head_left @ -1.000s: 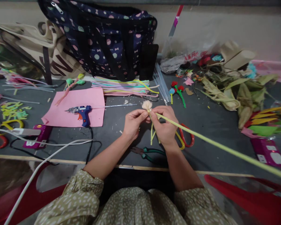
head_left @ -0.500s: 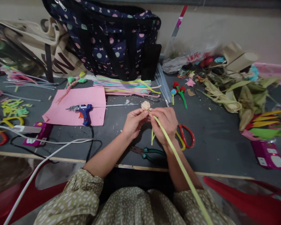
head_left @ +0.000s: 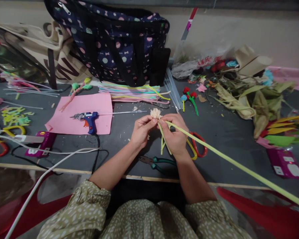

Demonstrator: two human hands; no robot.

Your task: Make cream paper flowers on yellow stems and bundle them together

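Note:
My left hand (head_left: 142, 131) pinches the base of a cream, fluffy-looking flower (head_left: 155, 113) between thumb and fingers. Close beside it, my right hand (head_left: 175, 134) is closed on a long pale yellow-green strip (head_left: 229, 152), which looks like a pipe cleaner. The strip meets the flower's base and stretches past my right wrist to the lower right edge. Shorter yellow-green pieces (head_left: 162, 146) hang below my fingers. Green-handled pliers (head_left: 159, 162) lie under my forearms. Scissors with red and yellow handles (head_left: 199, 146) are partly hidden by my right hand.
A blue glue gun (head_left: 89, 121) rests on a pink sheet (head_left: 64, 109), its cord trailing toward me. Bundled pipe cleaners (head_left: 132, 93) lie before a dark patterned bag (head_left: 119, 43). Dried husks (head_left: 239, 103) and a purple power strip (head_left: 285, 164) sit right, small pompom flowers (head_left: 190, 96) nearer.
The strip's long free end has swung from my lap area out to the right. My right hand has turned slightly; both hands stay at the flower's base.

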